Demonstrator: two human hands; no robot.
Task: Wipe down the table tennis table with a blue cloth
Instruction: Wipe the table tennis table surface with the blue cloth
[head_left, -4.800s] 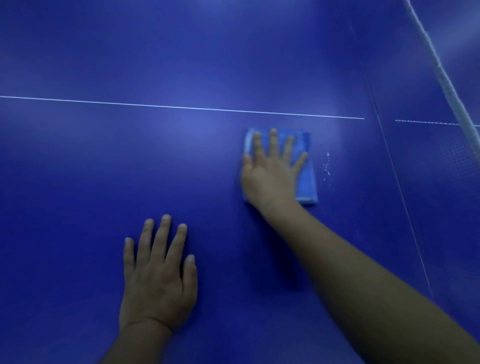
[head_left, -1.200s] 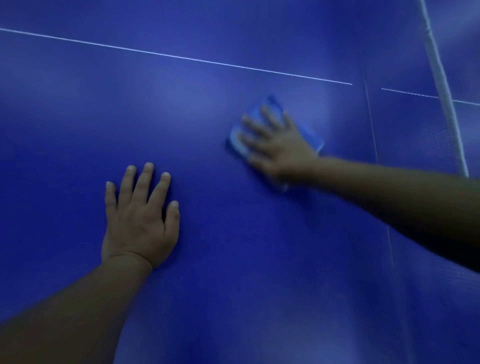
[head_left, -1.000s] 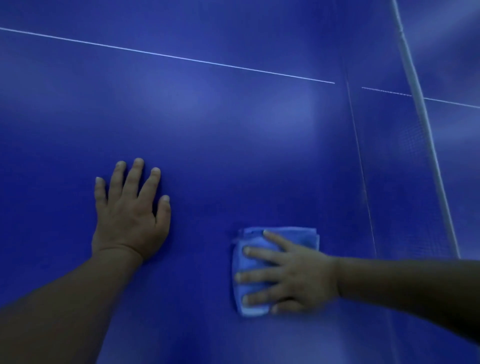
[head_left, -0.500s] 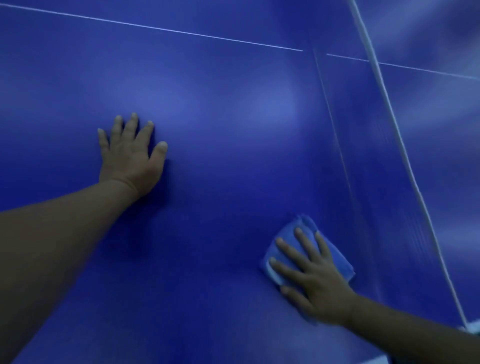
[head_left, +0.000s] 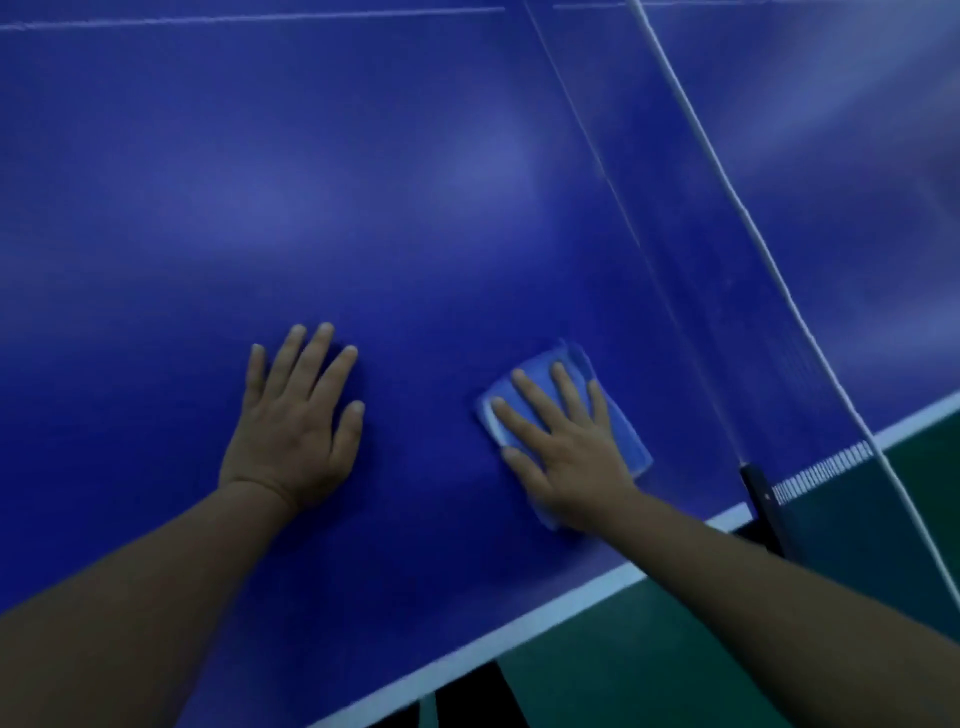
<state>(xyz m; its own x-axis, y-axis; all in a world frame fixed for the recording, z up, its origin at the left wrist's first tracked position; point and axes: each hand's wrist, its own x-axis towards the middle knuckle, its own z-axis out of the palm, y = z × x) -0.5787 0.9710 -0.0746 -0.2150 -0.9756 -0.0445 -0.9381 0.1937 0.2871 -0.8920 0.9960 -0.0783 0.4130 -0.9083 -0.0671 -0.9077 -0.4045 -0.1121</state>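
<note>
Near the table's front edge, just short of the net, sits the blue cloth (head_left: 566, 415), folded into a small pad and lying flat on the playing surface. And the right hand (head_left: 563, 452) is right on top of it, fingers straight and fanned out, palm pressing down, nothing curled round the fabric at all. It looks soft and light, a limp bit of towelling that would bunch or unfold if dragged by a corner, so the flat palm over the middle of the pad is probably the best place to drive it; that spreads the pressure and should keep the folds together. On a smooth top like this it should glide easily, maybe too easily, so downward pressure matters.

Moving out: the left hand (head_left: 296, 421) is planted flat on the table tennis table (head_left: 363, 182) beside the cloth but apart from it, fingers extended and slightly spread, holding nothing, apparently just bracing the person's weight. Over to the right runs the net (head_left: 727, 291), its white top cord slanting across the view, with the dark net post (head_left: 761, 499) clamped at the table's side. Along the bottom goes the white edge line (head_left: 519, 623), and past it the green floor (head_left: 675, 665). Soft patches of reflected light show on the blue surface further up.
</note>
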